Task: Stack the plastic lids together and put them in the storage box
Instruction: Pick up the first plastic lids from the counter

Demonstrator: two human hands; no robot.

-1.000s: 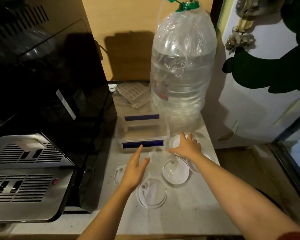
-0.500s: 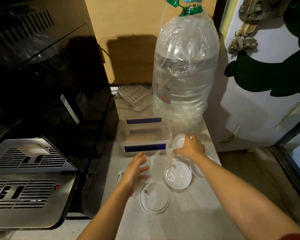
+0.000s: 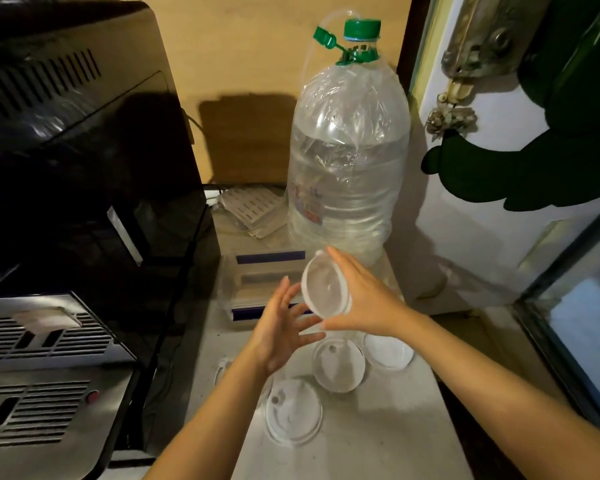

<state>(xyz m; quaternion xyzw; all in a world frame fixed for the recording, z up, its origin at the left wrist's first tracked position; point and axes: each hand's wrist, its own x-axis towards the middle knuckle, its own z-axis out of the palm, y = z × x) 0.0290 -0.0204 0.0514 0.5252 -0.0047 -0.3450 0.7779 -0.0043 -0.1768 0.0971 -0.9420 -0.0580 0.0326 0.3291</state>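
My right hand [image 3: 364,299] holds one clear round plastic lid [image 3: 323,287] tilted on edge above the counter, in front of the storage box. My left hand [image 3: 281,327] is open, fingers spread, just left of that lid and close to its lower rim. Three more clear lids lie flat on the counter: one [image 3: 338,367] below my hands, one [image 3: 388,351] to its right, one [image 3: 293,415] nearer me. A further lid [image 3: 222,367] peeks out from under my left forearm. The clear storage box [image 3: 257,268] with blue clips stands behind my hands, partly hidden.
A large clear water bottle [image 3: 347,174] with a green cap stands right behind the box. A black appliance [image 3: 84,188] and a metal vented machine [image 3: 39,368] fill the left side. A white fridge door [image 3: 499,188] is at the right. The counter's right edge drops to the floor.
My right hand has picked one lid up from the counter near the bottle and tilted it on edge. My left hand has risen from the counter towards it.
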